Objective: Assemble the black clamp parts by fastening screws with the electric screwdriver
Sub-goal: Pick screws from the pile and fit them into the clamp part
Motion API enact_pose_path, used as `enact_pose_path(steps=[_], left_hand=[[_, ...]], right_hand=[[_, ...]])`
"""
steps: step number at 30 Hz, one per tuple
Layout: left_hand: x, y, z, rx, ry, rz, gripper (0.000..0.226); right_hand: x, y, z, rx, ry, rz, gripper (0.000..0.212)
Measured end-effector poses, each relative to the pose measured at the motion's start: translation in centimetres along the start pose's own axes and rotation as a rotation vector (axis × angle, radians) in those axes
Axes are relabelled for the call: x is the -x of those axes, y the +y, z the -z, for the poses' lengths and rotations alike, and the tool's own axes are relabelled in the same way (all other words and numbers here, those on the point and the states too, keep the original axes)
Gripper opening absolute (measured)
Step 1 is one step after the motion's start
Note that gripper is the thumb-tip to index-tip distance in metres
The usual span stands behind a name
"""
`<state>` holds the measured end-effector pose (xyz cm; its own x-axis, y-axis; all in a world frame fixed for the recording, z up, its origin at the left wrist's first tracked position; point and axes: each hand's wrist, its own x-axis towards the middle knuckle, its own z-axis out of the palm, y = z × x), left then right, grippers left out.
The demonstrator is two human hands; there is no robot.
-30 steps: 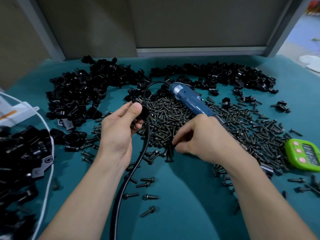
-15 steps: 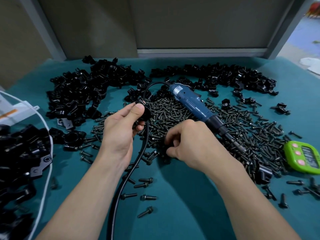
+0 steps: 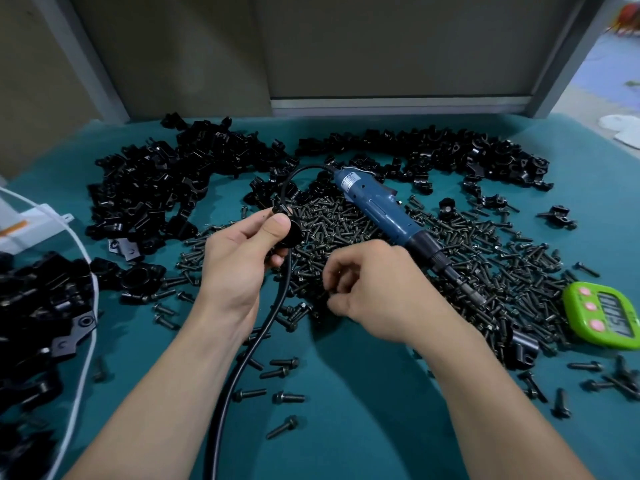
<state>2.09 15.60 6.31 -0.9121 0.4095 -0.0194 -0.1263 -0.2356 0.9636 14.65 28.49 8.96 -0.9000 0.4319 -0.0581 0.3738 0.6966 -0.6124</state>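
In the head view, my left hand (image 3: 239, 261) pinches a small rounded black plastic clamp part (image 3: 289, 230) between thumb and fingers. I hold it lifted above the heap of black metal screws (image 3: 346, 223), I think to receive a screw. My right hand (image 3: 374, 296) is curled over this heap, but I cannot tell if a screw is between the fingertips. The blue electric screwdriver (image 3: 381, 216) lies free on the heap, just behind my right hand for a quick reach. Its long axis is diagonal, the bit pointing near-right toward the green timer (image 3: 602, 317).

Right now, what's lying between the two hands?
In the head view, a black cable runs between the left hand and the right hand, among loose screws.
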Motion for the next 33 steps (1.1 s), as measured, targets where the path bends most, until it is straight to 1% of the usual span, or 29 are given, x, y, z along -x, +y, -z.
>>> enact_pose_path(steps=[1,2,4,6,8,9,11,12,13,16,17,20,22,23,26,27,31,33], left_hand=[[0.0,0.0,0.0,-0.012,-0.009,-0.008,0.025],[0.1,-0.1,0.0,-0.028,-0.023,-0.018,0.024],[0.2,-0.1,-0.1,-0.057,-0.063,-0.047,0.023],[0.3,-0.2,-0.1,-0.092,-0.129,-0.072,0.029],[0.5,-0.2,-0.1,-0.138,-0.190,-0.084,0.040],[0.6,-0.2,-0.1,-0.148,-0.225,-0.093,0.039],[0.8,-0.2,-0.2,-0.156,-0.294,-0.122,0.028],[0.8,-0.1,-0.2,-0.170,-0.306,-0.129,0.027],[0.8,-0.2,-0.2,-0.192,-0.306,-0.131,0.029],[0.8,-0.2,-0.2,-0.233,-0.303,-0.110,0.048],[0.8,-0.2,-0.2,-0.231,-0.300,-0.109,0.047],[0.9,0.1,-0.3,-0.204,-0.325,-0.147,0.028],[0.9,0.2,-0.3,-0.196,-0.337,-0.154,0.027],[0.8,0.1,-0.2,-0.196,-0.331,-0.152,0.028],[0.8,0.0,-0.2,-0.213,-0.316,-0.137,0.045],[0.7,-0.1,-0.2,-0.225,-0.319,-0.139,0.047],[0.9,0.0,-0.2,-0.294,-0.320,-0.197,0.033],[1.1,0.2,-0.1,-0.336,-0.321,-0.236,0.030]], right_hand=[[0.0,0.1,0.2,-0.113,0.032,-0.022,0.020],[-0.1,0.1,0.4,-0.275,0.083,-0.044,0.020],[-0.1,0.1,0.6,-0.675,0.185,-0.068,0.021],[-0.1,0.0,0.5,-1.010,0.210,-0.061,0.021],[-0.1,0.0,0.3,-1.176,0.200,-0.053,0.022],[-0.1,0.1,0.3,-1.212,0.207,-0.043,0.022],[-0.2,0.3,0.3,-1.221,0.237,-0.006,0.024],[-0.3,0.4,0.4,-1.210,0.244,0.018,0.025],[-0.4,0.5,0.4,-1.198,0.240,0.040,0.026],[-0.6,0.5,0.2,-1.167,0.216,0.081,0.028],[-0.6,0.5,0.1,-1.148,0.213,0.088,0.027],[-0.6,0.5,0.0,-1.061,0.233,0.112,0.026],[-0.6,0.5,0.0,-1.014,0.254,0.126,0.023],[-0.6,0.6,0.0,-0.986,0.270,0.131,0.021],[-0.7,0.8,-0.1,-0.898,0.318,0.143,0.018],[-0.7,0.9,-0.1,-0.873,0.328,0.149,0.017],[-0.7,0.8,-0.2,-0.718,0.313,0.136,0.009],[-0.6,0.9,-0.3,-0.648,0.303,0.121,0.020]])
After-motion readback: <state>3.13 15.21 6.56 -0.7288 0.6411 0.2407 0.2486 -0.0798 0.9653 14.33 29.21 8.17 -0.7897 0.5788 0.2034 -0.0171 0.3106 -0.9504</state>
